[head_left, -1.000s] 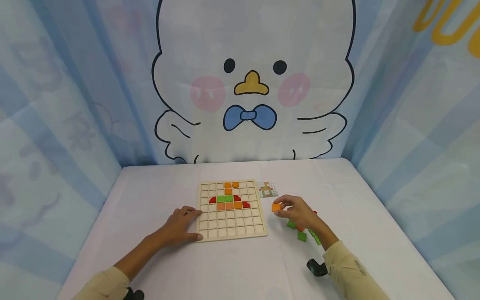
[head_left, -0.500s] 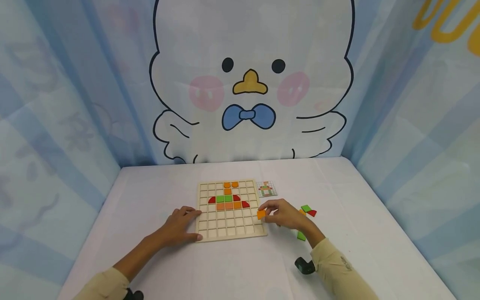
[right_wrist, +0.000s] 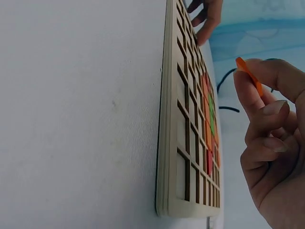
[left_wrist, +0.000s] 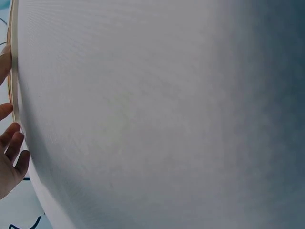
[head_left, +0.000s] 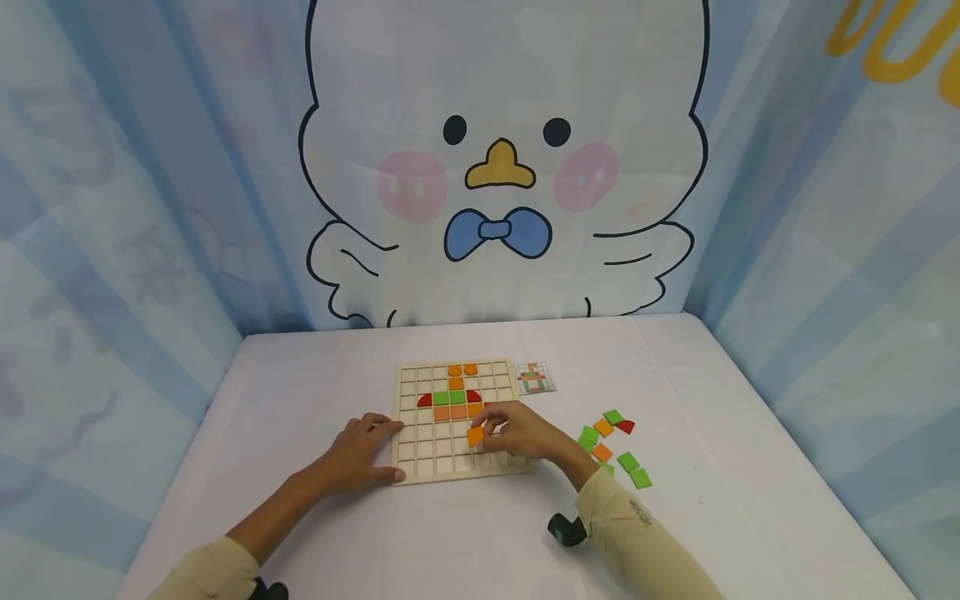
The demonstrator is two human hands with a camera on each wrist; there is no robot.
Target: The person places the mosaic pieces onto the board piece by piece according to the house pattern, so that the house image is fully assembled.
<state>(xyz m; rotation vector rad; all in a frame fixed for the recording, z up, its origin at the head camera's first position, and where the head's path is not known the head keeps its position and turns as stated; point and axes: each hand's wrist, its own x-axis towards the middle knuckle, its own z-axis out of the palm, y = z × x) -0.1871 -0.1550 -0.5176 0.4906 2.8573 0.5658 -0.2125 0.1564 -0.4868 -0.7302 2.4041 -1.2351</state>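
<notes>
Right wrist view: right hand [right_wrist: 276, 128] pinches orange tile [right_wrist: 249, 76], edge-on, long axis slanting upper left to lower right; left hand [head_left: 354, 455], fingers relaxed, touches board [right_wrist: 188, 208] edge.

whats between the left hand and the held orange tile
Between the left hand and orange tile, the head view shows only the wooden board's empty cells.
</notes>
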